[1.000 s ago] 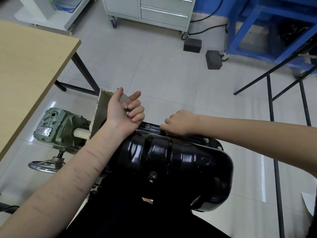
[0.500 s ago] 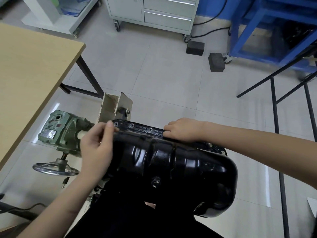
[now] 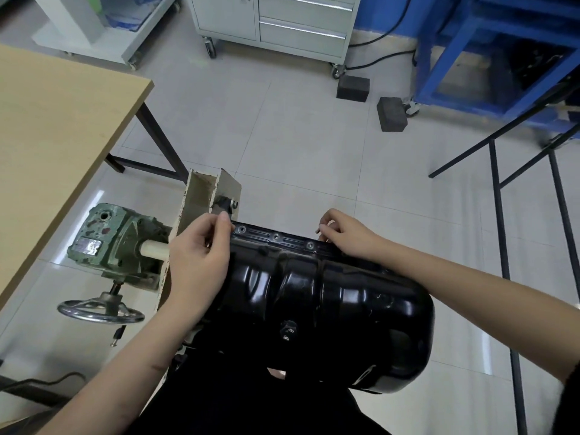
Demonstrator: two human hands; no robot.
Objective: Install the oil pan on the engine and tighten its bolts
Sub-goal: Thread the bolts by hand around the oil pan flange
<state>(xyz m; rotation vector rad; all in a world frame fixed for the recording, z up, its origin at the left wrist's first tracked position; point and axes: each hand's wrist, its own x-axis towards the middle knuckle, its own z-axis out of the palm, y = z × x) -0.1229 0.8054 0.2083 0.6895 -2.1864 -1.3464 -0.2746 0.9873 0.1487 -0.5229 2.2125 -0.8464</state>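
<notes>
While the black oil pan (image 3: 317, 296) sits against the engine on its stand, the left hand (image 3: 201, 255) rests at the flange's left end, fingers curled around small bolts, and the right hand (image 3: 345, 233) pinches a bolt (image 3: 318, 229) above the flange's far edge.

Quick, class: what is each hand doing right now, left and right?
Left hand: fingers curled, pinching small bolts at the oil pan flange corner.
Right hand: fingers pinching a bolt above the flange.
</notes>
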